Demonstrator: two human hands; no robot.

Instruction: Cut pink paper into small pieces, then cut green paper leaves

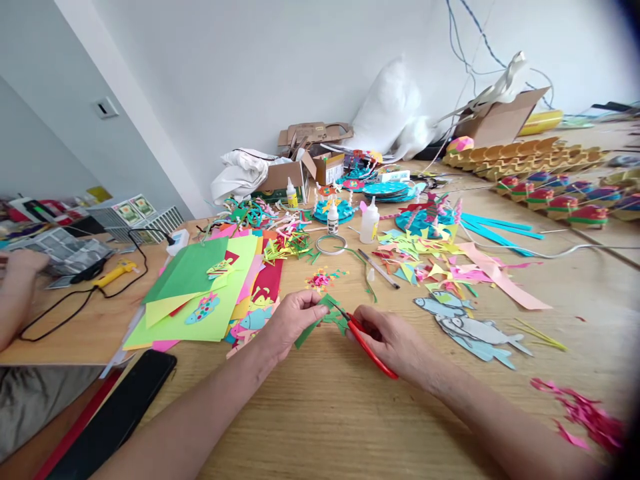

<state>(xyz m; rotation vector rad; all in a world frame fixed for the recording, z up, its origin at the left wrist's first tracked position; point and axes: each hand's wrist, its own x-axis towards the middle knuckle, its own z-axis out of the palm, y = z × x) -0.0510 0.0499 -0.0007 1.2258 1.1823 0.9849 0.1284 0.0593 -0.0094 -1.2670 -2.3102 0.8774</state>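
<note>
Between thumb and fingers, my left hand [299,319] pinches a piece of green paper [306,335] above the wooden table. My right hand [387,339] is closed round the red handles of a pair of scissors [369,348], whose blades point left and touch or nearly touch the paper's edge. Small green paper cuttings [336,320] lie beneath the blades. Just beyond my hands is a little heap of pink and yellow paper bits [323,278]. To the right of my right hand lie several blue and grey paper fish [475,328].
Coloured paper sheets [187,270] are stacked at left, beside a black phone [117,410]. Glue bottles [369,223], a tape roll [331,245] and paper scraps [430,257] stand or lie farther back. Egg cartons [525,160] are at right. Another person's arm [20,293] shows at far left.
</note>
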